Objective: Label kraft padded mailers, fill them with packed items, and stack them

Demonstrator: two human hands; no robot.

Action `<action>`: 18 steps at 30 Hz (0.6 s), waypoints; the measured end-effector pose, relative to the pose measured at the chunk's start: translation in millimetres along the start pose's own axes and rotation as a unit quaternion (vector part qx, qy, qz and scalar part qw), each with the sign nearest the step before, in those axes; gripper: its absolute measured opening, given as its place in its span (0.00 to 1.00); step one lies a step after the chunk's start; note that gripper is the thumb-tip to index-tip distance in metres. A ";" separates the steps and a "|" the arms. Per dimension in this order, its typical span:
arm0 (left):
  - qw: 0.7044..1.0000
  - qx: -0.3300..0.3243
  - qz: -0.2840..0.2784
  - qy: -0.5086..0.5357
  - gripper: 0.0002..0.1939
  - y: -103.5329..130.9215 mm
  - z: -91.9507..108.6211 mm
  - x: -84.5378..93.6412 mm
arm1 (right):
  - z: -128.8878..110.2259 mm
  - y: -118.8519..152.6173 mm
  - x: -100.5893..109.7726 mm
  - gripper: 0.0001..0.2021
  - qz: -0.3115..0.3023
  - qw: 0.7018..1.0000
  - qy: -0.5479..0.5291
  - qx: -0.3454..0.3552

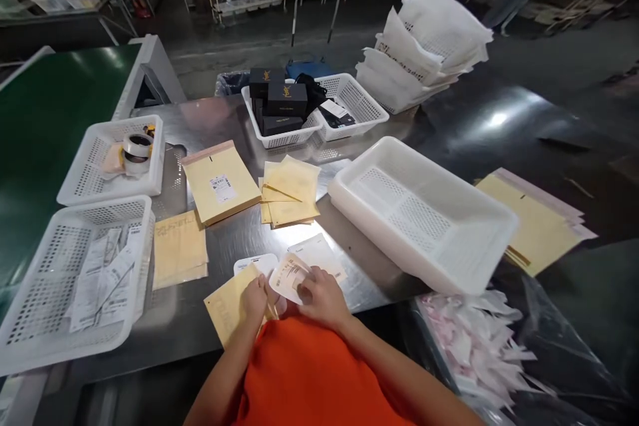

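My left hand (pixel 255 299) is closed at the upper edge of a yellow paper envelope (pixel 224 309), near the front edge of the metal table. My right hand (pixel 322 294) pinches a white printed card (pixel 287 277) with rounded corners, tilted up between both hands. Whether the left fingers also touch this card is hard to see. Just beyond lies another white card (pixel 249 265), partly covered by the envelope. A white printed sheet (pixel 317 254) rests flat beyond my right hand. Several pale yellow envelopes (pixel 294 190) lie in a loose pile farther back.
White baskets hold papers (pixel 107 276), tape rolls (pixel 137 146) and black boxes (pixel 287 100). A white tub (pixel 414 206) stands to the right. Yellow mailers lie in a labelled stack (pixel 219 180) and at right (pixel 534 219). Paper strips (pixel 474 339) fill a bag below the table edge.
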State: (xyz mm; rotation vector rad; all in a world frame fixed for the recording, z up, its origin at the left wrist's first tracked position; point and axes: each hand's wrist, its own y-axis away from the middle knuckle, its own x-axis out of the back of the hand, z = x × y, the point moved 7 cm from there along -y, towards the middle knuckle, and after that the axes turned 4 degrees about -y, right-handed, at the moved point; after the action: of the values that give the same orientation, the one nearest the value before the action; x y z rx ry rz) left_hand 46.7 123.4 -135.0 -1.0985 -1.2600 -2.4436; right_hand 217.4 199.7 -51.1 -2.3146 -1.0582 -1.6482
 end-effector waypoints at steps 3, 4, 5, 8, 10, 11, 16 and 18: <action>0.999 -0.011 -0.020 0.023 0.17 5.2 2.9 -14.1 | -3.7 -1.8 -1.1 0.12 -0.008 1.000 0.005 0.001; 0.999 -0.013 -0.024 0.023 0.17 7.4 3.9 -17.3 | -5.4 -2.3 -0.9 0.12 -0.014 1.000 0.007 0.002; 0.999 -0.015 -0.025 0.019 0.17 9.5 5.0 -18.9 | -7.1 -2.7 -0.5 0.11 -0.021 1.000 0.009 0.004; 0.999 -0.027 -0.015 -0.018 0.18 12.4 9.6 -12.0 | -12.8 -2.9 0.7 0.09 -0.047 0.998 0.018 0.024; 0.998 -0.039 -0.001 -0.054 0.19 10.4 12.6 -0.2 | -16.3 -3.3 0.9 0.08 -0.061 0.997 0.027 0.044; 0.997 -0.045 0.005 -0.070 0.19 8.3 13.6 5.7 | -17.3 -3.9 0.3 0.09 -0.067 0.996 0.034 0.052; 0.993 -0.072 -0.009 -0.097 0.15 -4.5 11.8 11.4 | -15.3 -13.1 -12.1 0.11 -0.092 0.992 0.063 0.053; 0.993 -0.079 -0.018 -0.088 0.13 -8.6 8.2 6.2 | -15.1 -17.2 -20.9 0.11 -0.106 0.990 0.070 0.057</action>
State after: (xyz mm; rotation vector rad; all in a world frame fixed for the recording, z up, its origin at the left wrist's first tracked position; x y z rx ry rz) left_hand 42.6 136.0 -133.1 -1.3718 -1.1578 -2.5583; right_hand 191.8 195.8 -68.1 -2.0446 -1.3674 -1.7412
